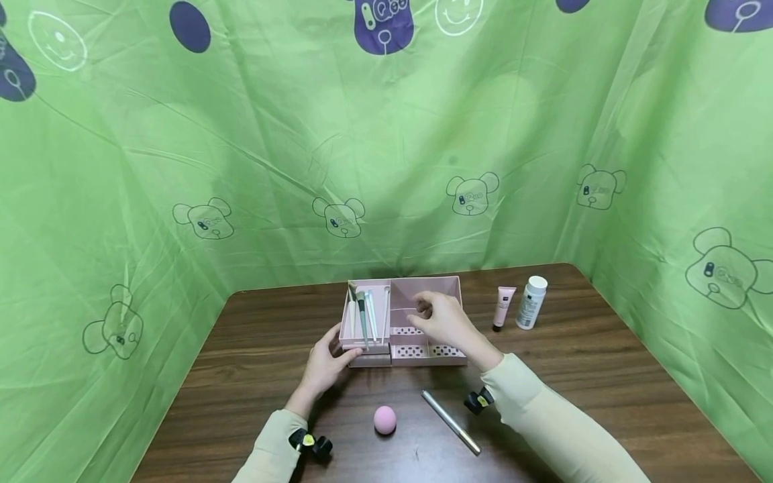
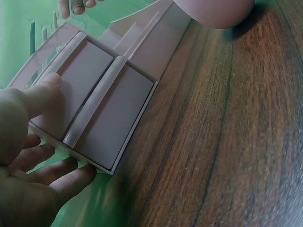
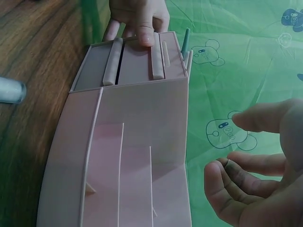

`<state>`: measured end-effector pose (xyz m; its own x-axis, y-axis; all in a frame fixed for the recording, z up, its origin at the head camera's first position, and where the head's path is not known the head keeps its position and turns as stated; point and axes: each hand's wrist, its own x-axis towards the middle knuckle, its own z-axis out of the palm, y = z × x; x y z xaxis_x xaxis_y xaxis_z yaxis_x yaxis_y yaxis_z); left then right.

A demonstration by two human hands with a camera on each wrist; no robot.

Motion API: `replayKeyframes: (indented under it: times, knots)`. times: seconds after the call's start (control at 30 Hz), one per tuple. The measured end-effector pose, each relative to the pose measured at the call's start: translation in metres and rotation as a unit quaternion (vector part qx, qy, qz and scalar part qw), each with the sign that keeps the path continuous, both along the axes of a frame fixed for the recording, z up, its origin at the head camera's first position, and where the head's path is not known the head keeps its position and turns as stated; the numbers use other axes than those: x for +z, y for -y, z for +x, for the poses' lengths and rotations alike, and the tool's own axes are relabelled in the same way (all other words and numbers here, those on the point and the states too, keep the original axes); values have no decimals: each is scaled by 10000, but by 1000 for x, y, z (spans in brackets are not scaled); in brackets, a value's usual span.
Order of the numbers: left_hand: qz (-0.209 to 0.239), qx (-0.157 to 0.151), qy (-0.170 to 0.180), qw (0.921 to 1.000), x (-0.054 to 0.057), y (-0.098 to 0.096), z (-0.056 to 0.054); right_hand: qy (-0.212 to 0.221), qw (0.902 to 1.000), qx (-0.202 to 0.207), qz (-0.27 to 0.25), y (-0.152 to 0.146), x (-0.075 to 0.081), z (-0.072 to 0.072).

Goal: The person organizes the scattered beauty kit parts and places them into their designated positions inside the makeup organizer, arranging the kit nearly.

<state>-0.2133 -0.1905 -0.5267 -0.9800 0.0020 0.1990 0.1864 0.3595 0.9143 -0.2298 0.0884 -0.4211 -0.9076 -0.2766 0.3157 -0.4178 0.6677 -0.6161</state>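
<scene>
A pink desktop organizer (image 1: 425, 362) with two drawers stands on the table. My left hand (image 1: 323, 365) holds its left front corner, with the thumb (image 2: 45, 87) on the upper drawer front and the other fingers along the side. Several makeup brushes (image 1: 363, 315) lie in the organizer's upper left tray, partly over its front edge. Above the open compartments on the right hovers my right hand (image 1: 447, 322), its fingers loosely bent. In the right wrist view a gap shows between thumb and fingers (image 3: 258, 163), with nothing held.
A pink ball (image 1: 384, 420) and a slim silver stick (image 1: 449, 421) with a gold-coloured end lie in front of the organizer. To its right stand a small pink tube (image 1: 503, 307) and a white bottle (image 1: 531, 303). Green printed cloth (image 1: 386, 147) surrounds the wooden table (image 1: 260, 335).
</scene>
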Motion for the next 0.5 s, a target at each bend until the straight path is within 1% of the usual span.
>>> replayKeyframes:
  times: [0.1,0.23,0.27,0.5]
  knots:
    - [16,-13,11,10000,0,0,0,71,10000,39,-50,-3,0,4]
    - [3,-60,-106,9999,0,1,0,123,9999,45,-58,-6,1,7]
    - [-17,-76,-151,9999,-1,1,0,108,9999,45,-40,-7,0,7]
    - [9,-57,-109,9999,-2,1,-1,9,9999,54,118,-16,-4,9]
